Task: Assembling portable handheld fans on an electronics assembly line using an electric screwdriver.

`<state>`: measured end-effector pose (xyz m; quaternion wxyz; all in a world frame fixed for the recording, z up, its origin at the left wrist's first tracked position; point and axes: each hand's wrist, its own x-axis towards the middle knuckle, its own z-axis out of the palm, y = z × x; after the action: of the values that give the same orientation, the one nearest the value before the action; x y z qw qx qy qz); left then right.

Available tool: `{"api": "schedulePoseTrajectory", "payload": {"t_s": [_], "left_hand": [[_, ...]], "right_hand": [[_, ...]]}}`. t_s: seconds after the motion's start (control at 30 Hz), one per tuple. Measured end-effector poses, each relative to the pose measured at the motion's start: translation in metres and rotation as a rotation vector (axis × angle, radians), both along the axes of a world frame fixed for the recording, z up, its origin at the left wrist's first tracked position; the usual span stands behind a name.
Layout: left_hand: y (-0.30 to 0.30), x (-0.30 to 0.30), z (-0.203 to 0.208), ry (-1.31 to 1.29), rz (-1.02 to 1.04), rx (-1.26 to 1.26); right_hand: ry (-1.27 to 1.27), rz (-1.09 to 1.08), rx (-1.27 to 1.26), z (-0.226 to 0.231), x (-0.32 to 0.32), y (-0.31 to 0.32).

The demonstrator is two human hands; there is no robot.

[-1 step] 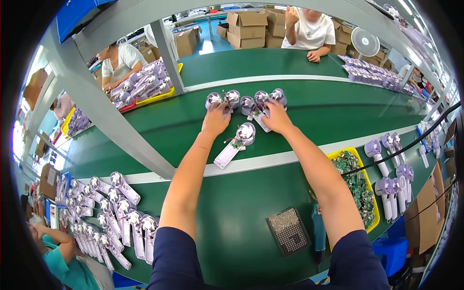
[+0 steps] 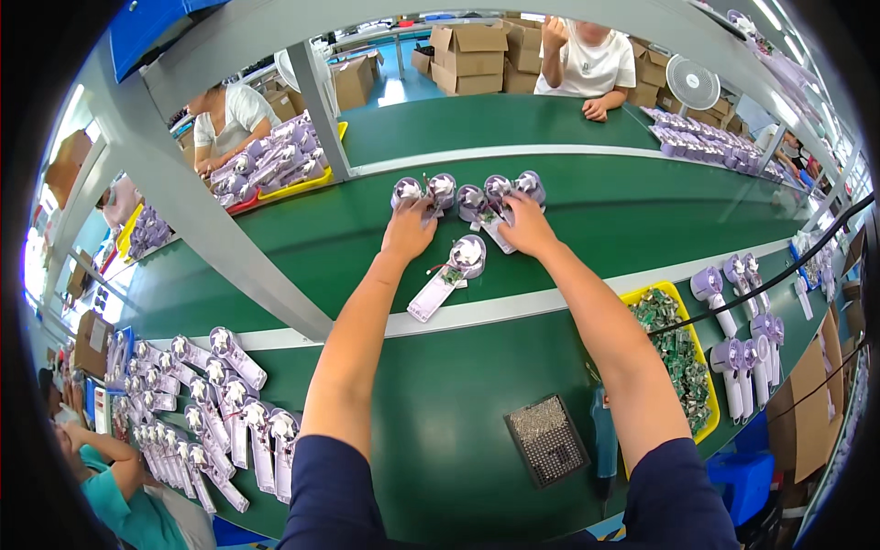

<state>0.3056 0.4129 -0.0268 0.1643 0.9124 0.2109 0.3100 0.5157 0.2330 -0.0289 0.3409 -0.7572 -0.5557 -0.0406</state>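
My left hand (image 2: 410, 229) is closed over the handles of two opened handheld fans (image 2: 442, 186) with white blades in pale purple heads. To its right, my right hand (image 2: 526, 226) grips a cluster of three similar handheld fans (image 2: 498, 187), its fingers partly hiding their handles. Small green boards and thin wires show between the fingers. Nearer to me lies a single opened fan (image 2: 467, 254), its white handle (image 2: 434, 295) slanting down-left over the grey rail, with a green board and a red wire exposed at the joint.
Many opened fans (image 2: 215, 394) crowd the left of the green table (image 2: 440, 412). On the right are a yellow tray (image 2: 710, 403) of circuit boards, a dark screw tray (image 2: 548, 440), a teal electric screwdriver (image 2: 603, 435) and upright fans (image 2: 733, 367). A grey post (image 2: 220, 202) slants at left; co-workers sit beyond.
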Motion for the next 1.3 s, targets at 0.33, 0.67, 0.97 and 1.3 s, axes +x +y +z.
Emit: {"api": "schedulePoseTrajectory", "payload": {"t_s": [0.33,0.67,0.97,1.3], "left_hand": [[-0.115,-0.047,0.022,0.134,0.077,0.123],[-0.157,-0.038,0.016,0.31,0.217,-0.133],[-0.155,0.064,0.003,0.263,0.461,-0.105],[-0.254,-0.03,0.02,-0.004,0.165,-0.063]], "right_hand": [[0.282,-0.38,0.07,-0.011,-0.005,-0.023],[0.445,-0.447,-0.027,-0.015,0.042,-0.027],[0.327,-0.6,-0.034,-0.005,0.037,-0.056],[0.413,0.134,0.506,0.083,-0.12,-0.109]]}}
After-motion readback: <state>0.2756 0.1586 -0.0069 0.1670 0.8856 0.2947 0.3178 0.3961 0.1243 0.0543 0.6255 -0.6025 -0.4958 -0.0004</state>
